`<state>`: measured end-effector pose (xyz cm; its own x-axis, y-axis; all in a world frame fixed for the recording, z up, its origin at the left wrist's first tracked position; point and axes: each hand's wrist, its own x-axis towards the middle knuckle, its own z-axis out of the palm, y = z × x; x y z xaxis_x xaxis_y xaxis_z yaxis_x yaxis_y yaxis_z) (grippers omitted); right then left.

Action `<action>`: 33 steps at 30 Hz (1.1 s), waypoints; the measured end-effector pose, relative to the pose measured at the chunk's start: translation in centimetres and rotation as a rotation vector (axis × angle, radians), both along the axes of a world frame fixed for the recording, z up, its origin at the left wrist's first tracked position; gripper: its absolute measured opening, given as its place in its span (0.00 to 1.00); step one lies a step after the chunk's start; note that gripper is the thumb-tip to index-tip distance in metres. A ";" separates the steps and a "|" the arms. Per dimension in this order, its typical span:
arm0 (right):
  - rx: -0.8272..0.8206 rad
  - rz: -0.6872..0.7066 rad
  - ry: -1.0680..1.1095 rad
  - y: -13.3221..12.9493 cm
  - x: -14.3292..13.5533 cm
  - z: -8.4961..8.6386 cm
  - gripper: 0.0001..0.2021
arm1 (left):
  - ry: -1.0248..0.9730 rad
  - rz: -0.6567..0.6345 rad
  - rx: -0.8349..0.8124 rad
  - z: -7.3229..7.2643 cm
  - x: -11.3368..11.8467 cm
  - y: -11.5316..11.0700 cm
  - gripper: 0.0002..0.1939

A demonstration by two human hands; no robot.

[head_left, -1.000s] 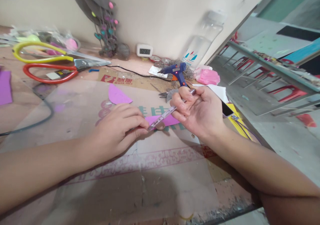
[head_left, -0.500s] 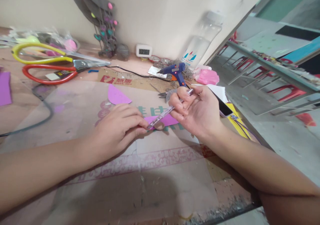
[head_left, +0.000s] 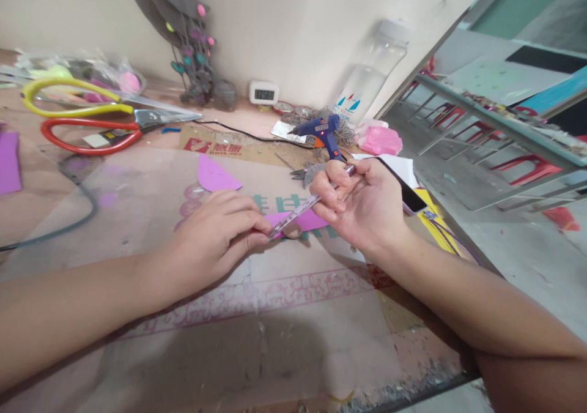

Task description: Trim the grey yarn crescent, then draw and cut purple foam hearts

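Observation:
A slim pen with a patterned barrel (head_left: pixel 296 213) slants between my hands. My right hand (head_left: pixel 362 202), palm turned up, has its fingers curled round the upper part of it. The pen's lower tip rests by the fingertips of my left hand (head_left: pixel 222 229), on a purple strip of foam or paper (head_left: pixel 312 219). That left hand lies palm down, thumb and forefinger pinching the strip's near end; part of the strip is hidden beneath both hands. A purple piece with a rounded edge (head_left: pixel 216 173) lies just beyond my left hand.
Large scissors with yellow and red handles (head_left: pixel 92 136) lie at the left. Behind my right hand are a blue glue gun (head_left: pixel 324 133), pliers (head_left: pixel 299 174), a bottle (head_left: pixel 367 76) and a phone (head_left: pixel 406 193). A small digital clock (head_left: pixel 264 93) stands by the wall.

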<state>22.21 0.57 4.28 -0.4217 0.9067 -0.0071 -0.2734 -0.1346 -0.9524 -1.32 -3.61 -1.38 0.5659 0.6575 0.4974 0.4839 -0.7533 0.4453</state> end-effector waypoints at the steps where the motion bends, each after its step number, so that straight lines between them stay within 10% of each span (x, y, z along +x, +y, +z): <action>1: -0.009 -0.004 0.011 0.0 0.0 0.0 0.19 | 0.000 -0.002 0.000 0.0 0.0 0.0 0.09; 33: -0.026 0.006 0.039 0.1 0.2 -0.6 0.19 | 0.005 0.003 0.007 -0.1 0.0 0.1 0.09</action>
